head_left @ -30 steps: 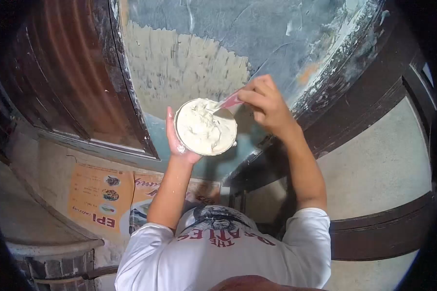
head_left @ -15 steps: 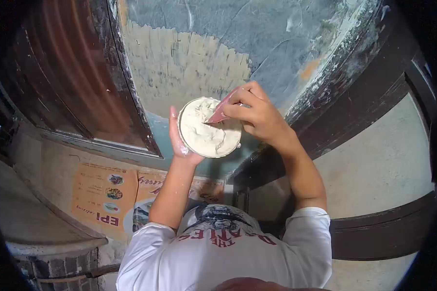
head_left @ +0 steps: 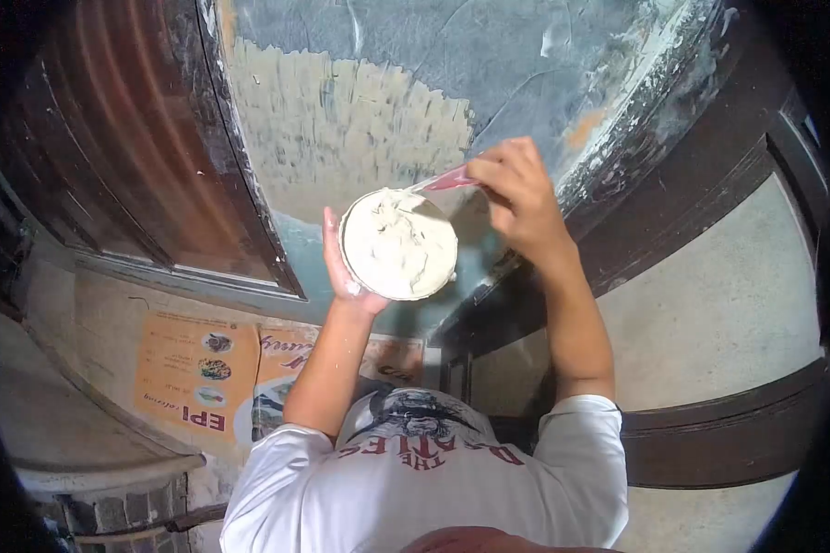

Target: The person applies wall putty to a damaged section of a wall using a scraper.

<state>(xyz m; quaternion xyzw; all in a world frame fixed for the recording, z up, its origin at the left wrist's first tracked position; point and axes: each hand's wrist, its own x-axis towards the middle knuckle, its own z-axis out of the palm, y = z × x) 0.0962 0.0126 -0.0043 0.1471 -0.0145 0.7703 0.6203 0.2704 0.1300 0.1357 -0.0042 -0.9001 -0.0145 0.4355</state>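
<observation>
The wall [head_left: 341, 120] stands just beyond the 2 hands, with a cream filler patch on the left and bare blue on the right. The tub [head_left: 398, 243] of filler is cupped from below by the left hand [head_left: 341, 267]. The right hand [head_left: 521, 198], right of the tub, pinches a red scraper [head_left: 447, 180]. Its long axis runs left-right, blade tip at the tub's far right rim.

We see a bowl [head_left: 404, 298] of cream-white putty [head_left: 397, 244] by our left hand [head_left: 339, 265], a pinkish-red scraper [head_left: 450, 179] at our right hand [head_left: 521, 198].
</observation>
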